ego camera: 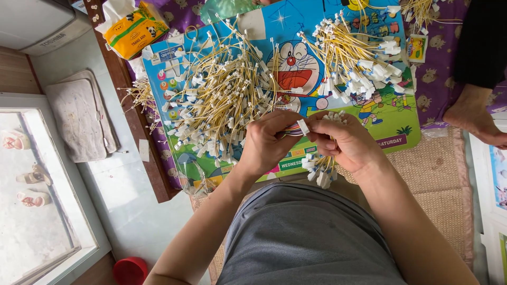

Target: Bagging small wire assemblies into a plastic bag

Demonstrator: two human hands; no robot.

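Head view, looking straight down, our entries as follows.

Item one: our left hand [266, 143], fingers curled and pinched on a small white plastic connector [302, 127] with a fan of multicoloured wires [291, 130] running into the fist. The connector lies at 3 o'clock from this hand, its wires' long axis along the 9-to-3 line.

Item two: our right hand [346, 143], closed around a bundle of yellow wires [320, 170] tipped with white connectors, hanging out toward 6 o'clock; its fingertips meet the connector from the 3 o'clock side. Both hands touch it; neither is clearly nearer.

Item three: two loose heaps of thin yellow wires, glossy and springy, one at 10 o'clock [216, 100], one at 1 o'clock [354, 63], on a blue cartoon-printed plastic sheet [391, 113].

Item four: purple patterned cloth [438, 79] beneath, woven mat [438, 174] at 3 o'clock, tissue pack [134, 29] at 11 o'clock, another person's hand [475, 119] at 2 o'clock, red round lid [130, 270] at 7 o'clock.
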